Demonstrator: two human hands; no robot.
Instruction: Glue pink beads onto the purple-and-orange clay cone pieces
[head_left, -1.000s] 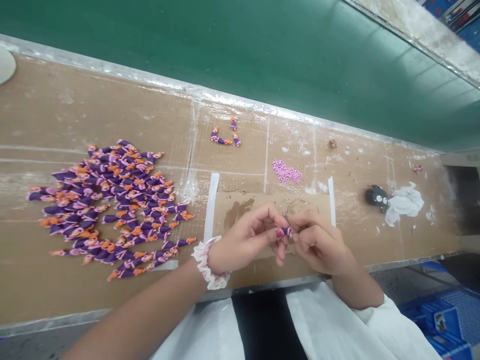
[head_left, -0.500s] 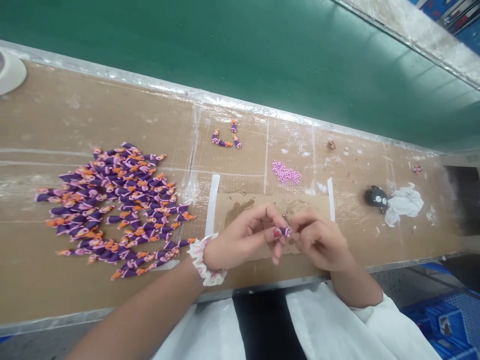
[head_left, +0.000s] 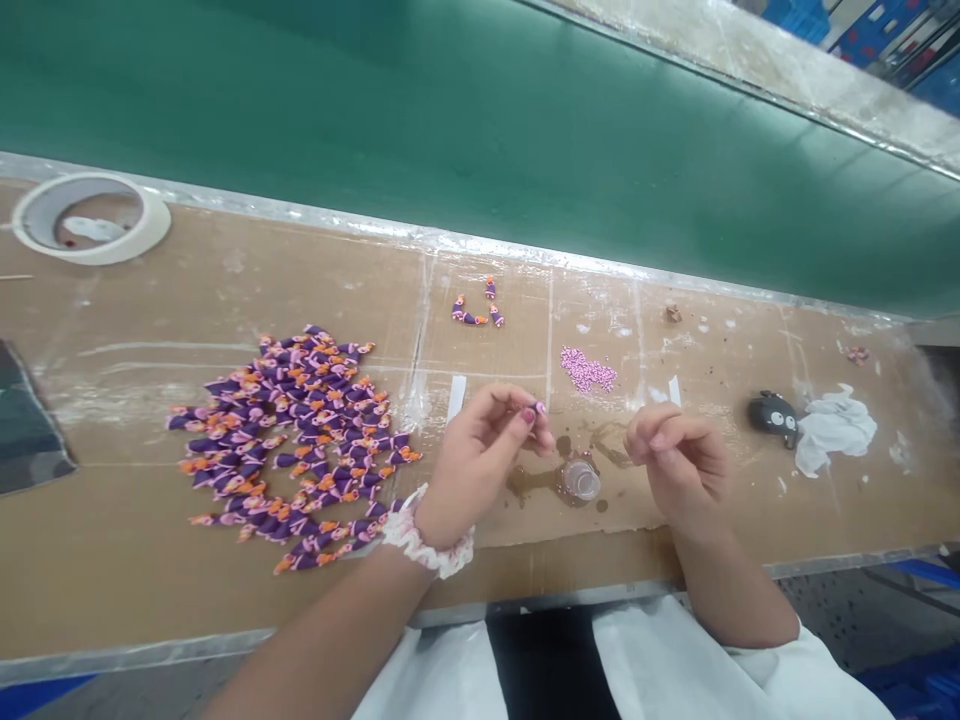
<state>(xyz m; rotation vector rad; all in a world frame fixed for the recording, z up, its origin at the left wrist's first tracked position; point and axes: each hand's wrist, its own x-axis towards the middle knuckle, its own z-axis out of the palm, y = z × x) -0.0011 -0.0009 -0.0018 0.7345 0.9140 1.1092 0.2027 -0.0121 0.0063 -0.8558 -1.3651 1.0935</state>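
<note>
So the left hand (head_left: 480,455) has a tiny purple-and-pink piece (head_left: 539,407) pinched between thumb and fingers, held up over the middle of the table, and the fingertips hide a good chunk of it. The right hand (head_left: 684,465) is well apart from it, over to the right, with its fingers curled in and the thumb up against them; honestly can't tell if there's anything in there. Between the two hands, a bit nearer, there's a little clear cup (head_left: 582,481) on the cardboard (head_left: 82,560), with dark wet-looking spots around it. Just past the hands is a pile of small pink beads (head_left: 587,371), and farther back, slightly left, four little purple-and-orange figures (head_left: 471,319) lie in a loose group. The big heap of similar figures (head_left: 315,410) is left of the left hand, close to the frilly white scrunchie (head_left: 429,540) on that wrist. Far left there's a fat roll of tape (head_left: 105,252), and nearer on that side a dark sheet (head_left: 30,430). Over on the right, a black figure with googly white eyes (head_left: 766,412) sits right beside a crumpled white cloth (head_left: 836,430).
</note>
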